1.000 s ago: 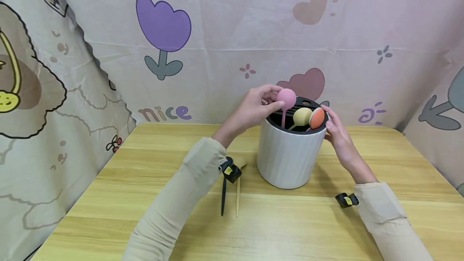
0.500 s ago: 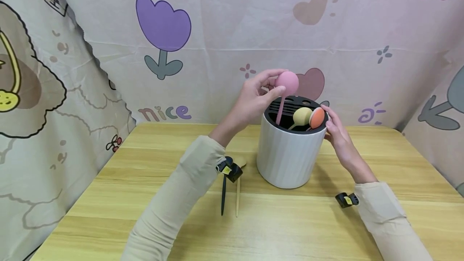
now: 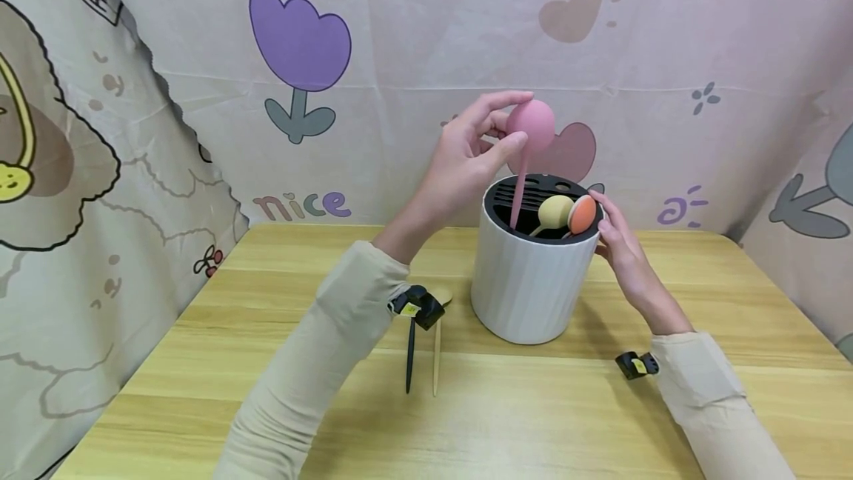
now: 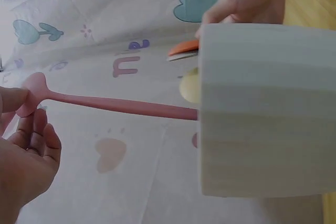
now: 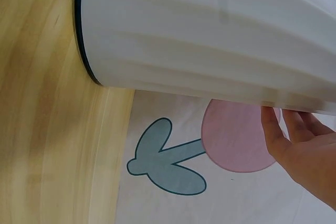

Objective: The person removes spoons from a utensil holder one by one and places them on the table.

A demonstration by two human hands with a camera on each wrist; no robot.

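Observation:
My left hand (image 3: 469,150) pinches the round head of a pink spoon (image 3: 532,127) above a white utensil holder (image 3: 526,291). The spoon stands nearly upright, its handle end still inside the holder's black slotted top; the left wrist view shows the long pink handle (image 4: 121,104) reaching the rim. Against the holder's right side rests my right hand (image 3: 629,261), its fingertips (image 5: 270,116) touching the white wall. A yellow spoon (image 3: 554,212) and an orange-headed utensil with a pale edge (image 3: 582,215) lean in the front opening; their lower parts are hidden.
On the wooden table (image 3: 533,406), left of the holder, lie a black-handled utensil (image 3: 409,361) and a light wooden spoon (image 3: 437,361), partly covered by the left wrist camera (image 3: 416,306). A patterned cloth (image 3: 413,35) hangs behind the table.
My left hand has risen with the pink spoon, drawing more of its handle up out of the holder. My right hand and the holder stay in place.

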